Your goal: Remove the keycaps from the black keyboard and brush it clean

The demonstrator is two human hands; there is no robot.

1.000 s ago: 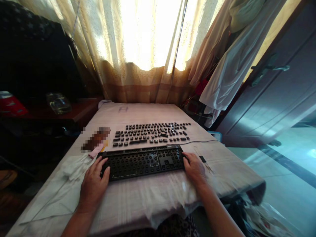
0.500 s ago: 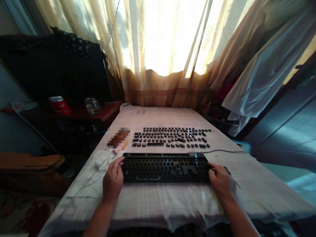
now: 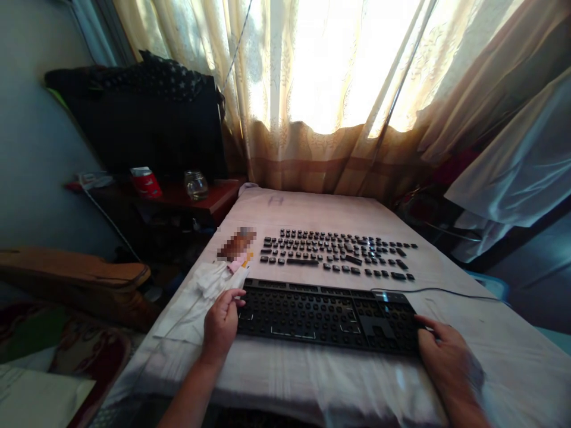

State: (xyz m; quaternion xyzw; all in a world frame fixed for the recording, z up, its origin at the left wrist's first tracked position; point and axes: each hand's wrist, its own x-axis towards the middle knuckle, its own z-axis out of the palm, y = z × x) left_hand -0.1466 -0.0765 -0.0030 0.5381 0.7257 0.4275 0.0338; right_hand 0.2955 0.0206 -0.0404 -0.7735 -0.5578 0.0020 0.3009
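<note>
A black keyboard base [image 3: 325, 315] with its keycaps taken off lies across the cloth-covered table [image 3: 312, 380]. My left hand [image 3: 220, 324] grips its left end, fingers curled at the edge. At the right end, my right hand [image 3: 448, 362] holds the keyboard's side with the fingers bent around it. Several loose black keycaps [image 3: 339, 252] lie in rows on the cloth just beyond the keyboard. A thin cable [image 3: 450, 291] runs from the keyboard's back edge off to the right.
White tissue or cloth [image 3: 200, 291] lies left of the keyboard, beside a blurred-out small object [image 3: 236, 245]. A low wooden side table [image 3: 178, 199] at the left holds a red packet [image 3: 145, 181] and a glass jar [image 3: 196, 185]. Curtains [image 3: 339, 89] hang behind.
The view has swung left, showing more of the side table and wall. Both hands stay at the keyboard's ends; my left thumb has shifted to the keyboard's top-left corner.
</note>
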